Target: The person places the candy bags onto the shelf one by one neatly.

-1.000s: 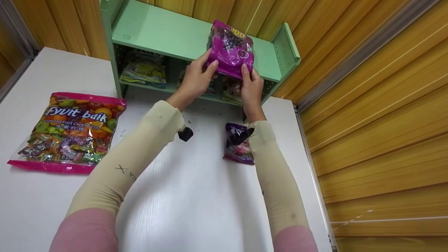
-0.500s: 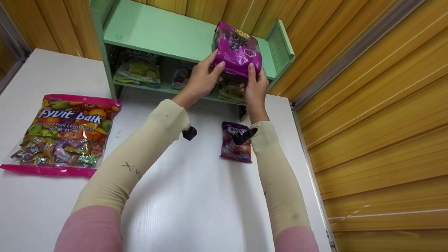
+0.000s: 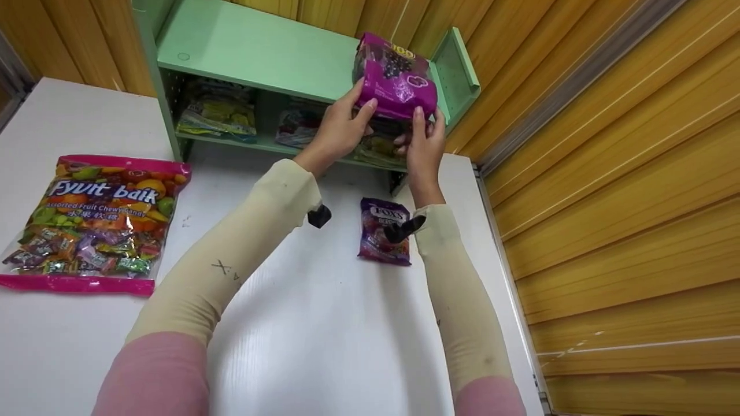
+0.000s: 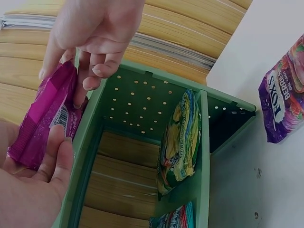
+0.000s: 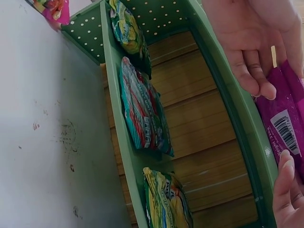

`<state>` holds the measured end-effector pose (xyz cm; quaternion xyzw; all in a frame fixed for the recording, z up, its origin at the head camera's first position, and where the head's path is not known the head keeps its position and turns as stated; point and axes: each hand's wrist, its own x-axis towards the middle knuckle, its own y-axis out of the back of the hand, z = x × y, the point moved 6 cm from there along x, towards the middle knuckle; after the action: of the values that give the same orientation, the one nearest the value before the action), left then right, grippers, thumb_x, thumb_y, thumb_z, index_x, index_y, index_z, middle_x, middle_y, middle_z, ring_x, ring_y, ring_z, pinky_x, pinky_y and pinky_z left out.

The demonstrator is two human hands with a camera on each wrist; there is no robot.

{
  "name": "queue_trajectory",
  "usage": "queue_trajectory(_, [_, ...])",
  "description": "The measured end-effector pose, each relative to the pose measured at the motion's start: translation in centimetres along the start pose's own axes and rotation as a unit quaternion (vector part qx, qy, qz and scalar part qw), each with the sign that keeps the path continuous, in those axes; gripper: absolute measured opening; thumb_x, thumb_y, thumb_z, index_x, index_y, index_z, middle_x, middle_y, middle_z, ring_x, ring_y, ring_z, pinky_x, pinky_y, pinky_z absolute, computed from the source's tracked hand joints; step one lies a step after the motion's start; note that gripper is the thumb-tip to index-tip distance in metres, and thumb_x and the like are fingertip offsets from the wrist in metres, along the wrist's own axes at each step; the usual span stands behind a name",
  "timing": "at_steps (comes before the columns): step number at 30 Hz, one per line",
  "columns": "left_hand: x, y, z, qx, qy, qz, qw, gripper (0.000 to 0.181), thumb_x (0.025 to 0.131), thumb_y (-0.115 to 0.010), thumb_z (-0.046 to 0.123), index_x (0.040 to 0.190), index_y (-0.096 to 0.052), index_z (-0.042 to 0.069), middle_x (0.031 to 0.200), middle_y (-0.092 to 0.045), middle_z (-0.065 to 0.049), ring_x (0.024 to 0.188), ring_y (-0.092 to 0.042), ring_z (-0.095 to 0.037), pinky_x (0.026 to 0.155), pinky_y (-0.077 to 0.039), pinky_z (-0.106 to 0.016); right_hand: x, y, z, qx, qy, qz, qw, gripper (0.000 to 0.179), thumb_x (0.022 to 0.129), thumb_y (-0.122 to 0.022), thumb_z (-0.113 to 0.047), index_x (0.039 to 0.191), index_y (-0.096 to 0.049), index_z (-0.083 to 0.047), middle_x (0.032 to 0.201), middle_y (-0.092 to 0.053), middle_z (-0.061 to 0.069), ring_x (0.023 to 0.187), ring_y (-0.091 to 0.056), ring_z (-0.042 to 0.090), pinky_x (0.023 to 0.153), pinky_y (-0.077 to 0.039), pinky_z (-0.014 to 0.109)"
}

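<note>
A magenta snack bag (image 3: 399, 86) with a clear window showing dark pieces sits at the right end of the green shelf's top board (image 3: 260, 46). My left hand (image 3: 341, 124) grips its near left corner, thumb in front and fingers underneath. My right hand (image 3: 426, 147) pinches the near right corner, its thumb on the front face and other fingers below. A barcode on the magenta bag's underside shows between both hands in the left wrist view, where the bag (image 4: 52, 114) overlaps the shelf's green edge.
Below the top board, a yellow-green bag (image 3: 217, 115), a red-and-teal bag (image 5: 145, 109) and another yellow-green bag (image 5: 166, 199) lie on the lower shelf. A purple Fox's candy bag (image 3: 384, 231) and a large Fruit candy bag (image 3: 104, 219) lie on the white table.
Both hands have shifted the magenta bag rightward along the top board, toward the side panel. The head view has turned slightly, so the shelf and table bags appear farther left.
</note>
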<state>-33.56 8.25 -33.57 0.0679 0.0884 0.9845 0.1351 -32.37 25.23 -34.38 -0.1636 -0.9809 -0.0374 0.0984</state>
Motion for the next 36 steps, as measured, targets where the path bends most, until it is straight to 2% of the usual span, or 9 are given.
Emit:
queue_trajectory(4, [0.2,-0.3,-0.1,-0.007,-0.001,-0.004,1.0000,0.063,0.102,-0.039,0.042,0.156,-0.010,0.030,0.112,-0.055,-0.006,0.086,-0.061,-0.014,0.077,-0.049,-0.025,-0.3,0.4,0.0,-0.012,-0.004,0.001,0.9999,0.052,0.101,-0.046,-0.040,0.148,-0.032,-0.022,0.092,-0.057,0.002,0.063,-0.057,0.013,0.059,-0.050,0.030])
queue_trajectory(10, [0.5,-0.7,0.0,0.004,0.000,-0.007,1.0000,0.064,0.102,-0.038,0.042,0.156,-0.007,0.030,0.128,-0.055,-0.004,0.086,-0.062,-0.013,0.077,-0.049,-0.025,-0.7,1.1,-0.2,-0.024,0.000,0.005,0.9997,0.052,0.102,-0.047,-0.034,0.149,-0.029,-0.025,0.117,-0.058,0.006,0.069,-0.059,0.013,0.059,-0.049,0.026])
queue_trajectory(15, [0.8,-1.1,0.2,0.016,0.003,-0.007,0.9998,0.065,0.102,-0.038,0.043,0.156,-0.004,0.031,0.144,-0.047,0.000,0.087,-0.061,-0.012,0.076,-0.048,-0.024,-0.9,1.5,-0.3,-0.020,0.009,0.005,0.9997,0.048,0.102,-0.047,-0.028,0.147,-0.031,-0.023,0.130,-0.052,0.010,0.071,-0.060,0.014,0.057,-0.049,0.024])
queue_trajectory(21, [1.2,-1.5,0.3,0.015,-0.005,-0.018,0.9997,0.066,0.102,-0.037,0.043,0.156,-0.002,0.030,0.156,-0.033,0.002,0.090,-0.063,-0.014,0.081,-0.050,-0.025,-1.1,2.0,-0.3,-0.019,0.016,0.002,0.9997,0.048,0.102,-0.047,-0.025,0.148,-0.031,-0.022,0.132,-0.049,0.008,0.072,-0.061,0.015,0.060,-0.051,0.028])
queue_trajectory(27, [1.8,-2.0,0.4,0.024,-0.002,-0.030,0.9993,0.066,0.102,-0.036,0.043,0.156,0.000,0.030,0.161,-0.023,0.006,0.090,-0.064,-0.015,0.084,-0.051,-0.026,-1.1,3.0,-0.3,-0.034,0.023,0.038,0.9984,0.046,0.102,-0.048,-0.023,0.145,-0.034,-0.018,0.134,-0.047,0.003,0.069,-0.059,0.014,0.058,-0.050,0.024])
queue_trajectory(31, [2.1,-2.3,0.4,0.031,0.007,-0.034,0.9989,0.065,0.103,-0.036,0.042,0.156,0.000,0.031,0.161,-0.023,0.006,0.088,-0.064,-0.014,0.083,-0.050,-0.025,-1.3,3.5,0.0,-0.044,0.023,0.049,0.9975,0.043,0.102,-0.047,-0.023,0.143,-0.035,-0.017,0.132,-0.046,0.005,0.072,-0.058,0.017,0.058,-0.049,0.023])
queue_trajectory(36, [2.4,-2.5,0.4,0.033,0.007,-0.038,0.9987,0.064,0.103,-0.036,0.039,0.156,0.000,0.031,0.157,-0.032,0.003,0.082,-0.061,-0.014,0.076,-0.047,-0.025,-1.7,4.2,0.8,-0.060,0.023,0.056,0.9964,0.039,0.102,-0.047,-0.022,0.140,-0.038,-0.016,0.133,-0.046,0.006,0.076,-0.058,0.020,0.058,-0.048,0.023])
